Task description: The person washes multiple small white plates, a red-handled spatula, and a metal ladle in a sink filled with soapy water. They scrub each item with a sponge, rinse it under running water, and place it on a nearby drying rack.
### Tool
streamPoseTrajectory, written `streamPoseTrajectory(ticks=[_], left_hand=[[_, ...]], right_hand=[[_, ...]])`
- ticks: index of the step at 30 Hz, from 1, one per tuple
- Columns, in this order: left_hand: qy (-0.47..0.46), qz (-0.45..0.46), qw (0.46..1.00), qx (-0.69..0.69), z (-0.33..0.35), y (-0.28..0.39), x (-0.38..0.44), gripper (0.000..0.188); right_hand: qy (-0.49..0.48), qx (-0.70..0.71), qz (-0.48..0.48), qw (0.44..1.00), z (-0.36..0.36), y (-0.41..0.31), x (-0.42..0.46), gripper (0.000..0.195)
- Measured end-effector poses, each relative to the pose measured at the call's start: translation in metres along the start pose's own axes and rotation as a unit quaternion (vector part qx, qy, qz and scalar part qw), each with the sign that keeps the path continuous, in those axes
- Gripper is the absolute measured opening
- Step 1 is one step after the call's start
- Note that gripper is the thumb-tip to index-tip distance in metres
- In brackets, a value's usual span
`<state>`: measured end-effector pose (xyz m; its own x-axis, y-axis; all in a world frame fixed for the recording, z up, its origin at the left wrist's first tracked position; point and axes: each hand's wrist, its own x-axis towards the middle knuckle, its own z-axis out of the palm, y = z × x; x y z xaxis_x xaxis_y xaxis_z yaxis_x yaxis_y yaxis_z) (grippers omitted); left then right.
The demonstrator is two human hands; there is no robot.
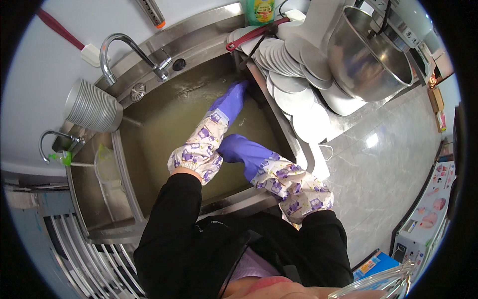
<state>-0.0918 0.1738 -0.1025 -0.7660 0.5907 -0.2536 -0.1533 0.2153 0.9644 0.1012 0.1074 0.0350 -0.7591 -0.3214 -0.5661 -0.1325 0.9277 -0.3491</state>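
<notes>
Both my arms wear purple rubber gloves with owl-print sleeves and reach into a steel sink [278, 125] of murky water [168, 112]. My left hand [238, 93] is near the sink's far right corner, its fingers hidden under the water. Closer to me, my right hand [231, 146] bends down into the water beside the left sleeve, with its fingers also out of sight. Whether either hand holds anything cannot be seen. On the ledge to the right lie many round white discs [295, 99], plate-like and fanned out in overlapping piles.
A chrome faucet [130, 41] arches over the back rim. Stacked grey containers [93, 106] lean at the left. A red-handled spatula [257, 33] and a green detergent bottle [260, 13] stand behind the discs. A large steel mixing bowl [366, 56] is at the right.
</notes>
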Motion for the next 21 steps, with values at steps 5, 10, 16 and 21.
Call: streamPoseTrajectory(ticks=[5,10,16,21], left_hand=[[0.012,-0.036,0.983,-0.181,-0.004,0.002,-0.019,0.021],[-0.054,0.037,0.931,0.359,-0.066,0.104,-0.111,0.024],[-0.011,0.1,0.607,0.788,-0.108,0.238,-0.178,0.024],[-0.015,0.087,0.537,0.839,-0.101,0.261,-0.143,0.02]], right_hand=[[0.041,0.024,-0.038,0.998,0.0,0.003,-0.016,0.045],[0.025,0.068,-0.031,0.997,-0.012,0.019,-0.015,0.052],[0.007,0.068,-0.062,0.996,0.0,0.01,-0.002,0.041],[0.014,0.046,-0.044,0.998,0.002,0.018,0.005,0.037]])
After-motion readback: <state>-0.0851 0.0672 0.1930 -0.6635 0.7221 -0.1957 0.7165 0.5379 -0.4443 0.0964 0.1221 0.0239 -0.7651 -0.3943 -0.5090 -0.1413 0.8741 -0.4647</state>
